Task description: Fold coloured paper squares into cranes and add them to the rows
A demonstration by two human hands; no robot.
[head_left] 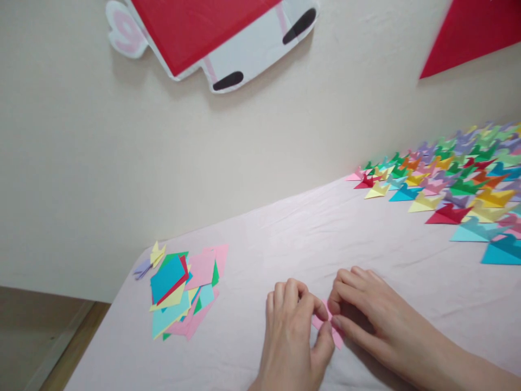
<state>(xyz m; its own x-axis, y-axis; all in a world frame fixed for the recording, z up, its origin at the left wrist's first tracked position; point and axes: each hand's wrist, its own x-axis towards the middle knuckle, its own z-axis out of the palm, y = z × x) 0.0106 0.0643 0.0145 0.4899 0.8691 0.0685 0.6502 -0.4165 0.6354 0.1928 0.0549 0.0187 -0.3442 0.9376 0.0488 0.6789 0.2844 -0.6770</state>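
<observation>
A small piece of pink paper (336,338) rests on the cloth-covered table between my two hands, partly hidden by the fingers. My left hand (293,331) pinches its left side between thumb and index finger. From the right, my right hand (368,312) closes thumb and fingertips on the other side of the same paper. Folds in it are hard to make out under the fingers. To the left lies a loose pile of coloured paper squares (171,279) in blue, pink, green, yellow and red.
Rows of folded paper birds (464,187) in many colours cover the right back of the table (260,244). Beside the paper pile sit a yellow folded piece (157,253) and a purple one (142,269). A wall (228,157) with a red-and-white decoration (211,32) rises behind.
</observation>
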